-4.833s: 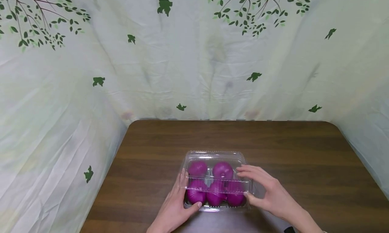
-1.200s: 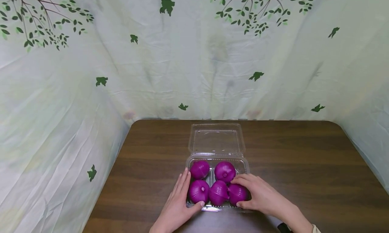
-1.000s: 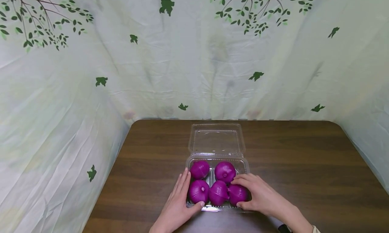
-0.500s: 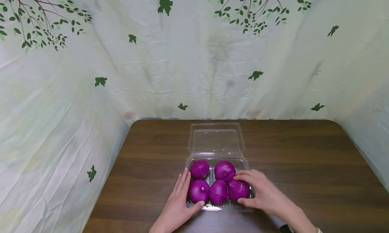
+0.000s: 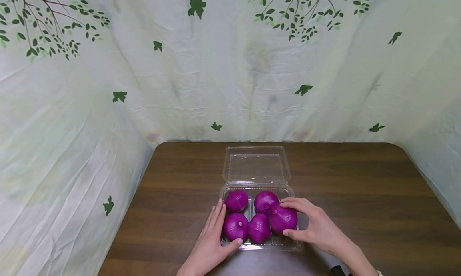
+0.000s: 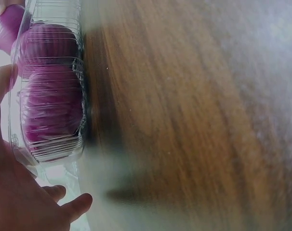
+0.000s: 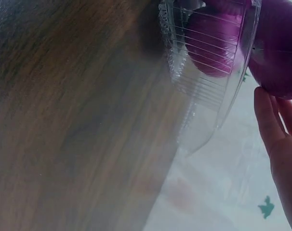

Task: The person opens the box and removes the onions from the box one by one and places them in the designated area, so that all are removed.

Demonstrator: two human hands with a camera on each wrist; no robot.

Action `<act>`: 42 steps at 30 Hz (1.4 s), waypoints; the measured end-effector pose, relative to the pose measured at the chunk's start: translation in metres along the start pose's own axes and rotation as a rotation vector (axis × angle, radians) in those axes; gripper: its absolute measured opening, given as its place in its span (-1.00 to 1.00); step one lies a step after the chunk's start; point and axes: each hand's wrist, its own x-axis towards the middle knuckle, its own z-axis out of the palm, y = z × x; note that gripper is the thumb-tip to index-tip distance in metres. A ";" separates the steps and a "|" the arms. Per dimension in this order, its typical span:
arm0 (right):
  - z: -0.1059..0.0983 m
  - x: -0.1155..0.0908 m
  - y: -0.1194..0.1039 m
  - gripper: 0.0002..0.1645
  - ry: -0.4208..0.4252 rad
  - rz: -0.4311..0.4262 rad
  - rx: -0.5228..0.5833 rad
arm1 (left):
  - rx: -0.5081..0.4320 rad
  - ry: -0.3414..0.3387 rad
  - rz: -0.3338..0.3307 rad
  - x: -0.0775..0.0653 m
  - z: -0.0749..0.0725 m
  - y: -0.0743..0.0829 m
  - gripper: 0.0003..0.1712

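A clear plastic clamshell container (image 5: 252,247) holds several purple-red onions, among them a front-left one (image 5: 235,227), a front-middle one (image 5: 259,228) and two at the back. My right hand (image 5: 318,228) grips another red onion (image 5: 283,219) between thumb and fingers, raised above the front-right part of the container. In the right wrist view this onion (image 7: 278,53) sits higher than the container's rim. My left hand (image 5: 209,240) rests along the container's left side, fingers straight, thumb at the front rim. The left wrist view shows its fingers (image 6: 78,206) reaching past the container's end.
The container's clear lid (image 5: 257,168) lies folded back behind it on the brown wooden table (image 5: 342,180). A pale curtain (image 5: 234,68) with leaf prints hangs behind the table and along its sides. A dark band (image 5: 337,271) shows by my right wrist.
Earlier the lid came down over the onions; it is now folded back. My right hand has taken hold of the front-right onion and lifted it. My left hand stays nearly still.
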 end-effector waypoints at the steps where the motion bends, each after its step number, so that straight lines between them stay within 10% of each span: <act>1: 0.000 -0.001 0.000 -0.29 0.001 0.018 0.015 | 0.000 -0.001 -0.001 0.000 0.000 0.000 0.19; 7: -0.001 -0.004 0.002 -0.34 0.045 0.170 0.186 | 0.011 -0.003 -0.004 0.001 0.000 0.000 0.20; 17: -0.002 -0.005 0.012 -0.32 0.152 0.146 0.387 | 0.012 0.001 -0.011 0.002 0.002 -0.001 0.21; 42: -0.013 -0.002 0.036 -0.33 0.329 0.291 0.476 | 0.000 -0.016 -0.037 0.003 0.002 0.000 0.22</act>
